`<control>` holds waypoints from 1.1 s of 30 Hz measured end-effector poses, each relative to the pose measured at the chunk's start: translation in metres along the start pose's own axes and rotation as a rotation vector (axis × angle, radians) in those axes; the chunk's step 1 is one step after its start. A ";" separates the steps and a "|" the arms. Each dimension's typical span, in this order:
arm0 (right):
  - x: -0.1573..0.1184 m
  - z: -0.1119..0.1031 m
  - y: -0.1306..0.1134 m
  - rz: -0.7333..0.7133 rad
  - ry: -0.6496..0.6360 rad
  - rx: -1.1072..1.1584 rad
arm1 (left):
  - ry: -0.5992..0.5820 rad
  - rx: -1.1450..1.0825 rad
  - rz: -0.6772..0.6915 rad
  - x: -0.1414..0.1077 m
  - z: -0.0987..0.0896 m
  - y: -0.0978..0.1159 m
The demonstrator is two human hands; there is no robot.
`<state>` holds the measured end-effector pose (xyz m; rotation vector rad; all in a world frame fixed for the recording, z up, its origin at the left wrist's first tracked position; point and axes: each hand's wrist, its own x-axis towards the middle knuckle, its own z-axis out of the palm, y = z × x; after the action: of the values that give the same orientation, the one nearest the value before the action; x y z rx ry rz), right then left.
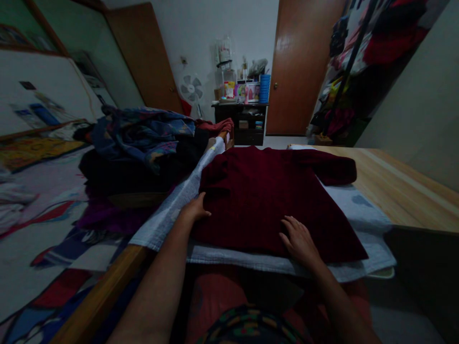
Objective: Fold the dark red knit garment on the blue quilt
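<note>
A dark red long-sleeved shirt lies spread over a white cloth, its hem toward me and one sleeve reaching out to the right. My left hand rests at the shirt's left edge, thumb and fingers apart. Low on the shirt, near the hem, my right hand touches the fabric with its fingers loosely spread and slightly bent. Neither hand visibly grips anything. The shirt's left sleeve is bunched or hidden, and I cannot tell which.
At the left, a pile of dark and patterned clothes stands beside a bed with a wooden rail. A wooden tabletop is at the right. Farther back are a fan, a dark shelf and a brown door.
</note>
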<state>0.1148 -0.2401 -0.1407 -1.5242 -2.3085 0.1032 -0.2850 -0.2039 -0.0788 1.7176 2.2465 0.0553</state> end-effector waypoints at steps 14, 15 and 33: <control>0.000 0.001 0.001 -0.009 0.008 0.014 | 0.130 -0.034 0.151 -0.010 -0.004 0.007; 0.000 0.001 0.001 -0.009 0.007 0.014 | 0.134 0.000 0.146 -0.012 -0.005 0.008; -0.001 0.000 -0.001 0.001 -0.001 0.012 | 0.398 0.361 0.013 -0.053 -0.004 0.037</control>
<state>0.1138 -0.2415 -0.1408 -1.5200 -2.3034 0.1183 -0.2394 -0.2433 -0.0549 2.0552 2.6631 -0.0071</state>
